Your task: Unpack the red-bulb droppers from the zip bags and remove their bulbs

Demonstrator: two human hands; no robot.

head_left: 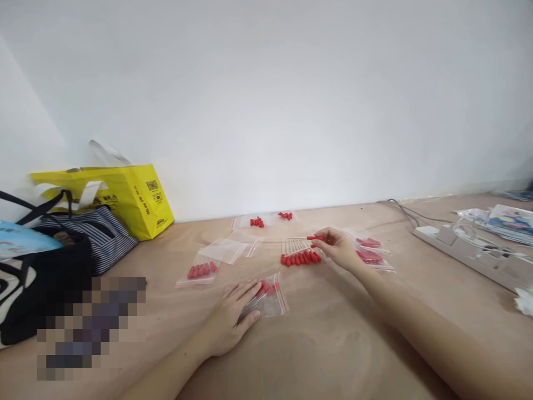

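My right hand (336, 247) pinches a red-headed stick (315, 238) by its red end, its pale shaft pointing left. Just below it lies a row of several similar sticks (300, 258), pale shafts away from me and red heads toward me. My left hand (235, 311) lies flat with fingers stretched over a clear zip bag (270, 304) that has red pieces inside. Left of that, another zip bag (200, 272) holds several red pieces. Clear zip bags (227, 250) lie behind it. Beside my right wrist are more bags with red pieces (370, 256).
Small red pieces (257, 222) lie on bags near the wall. A yellow shopping bag (150, 205), a striped bag (108, 239) and a black bag (70, 283) stand at left. On the right are a white power strip (470, 258) with cables and printed packets (510, 222).
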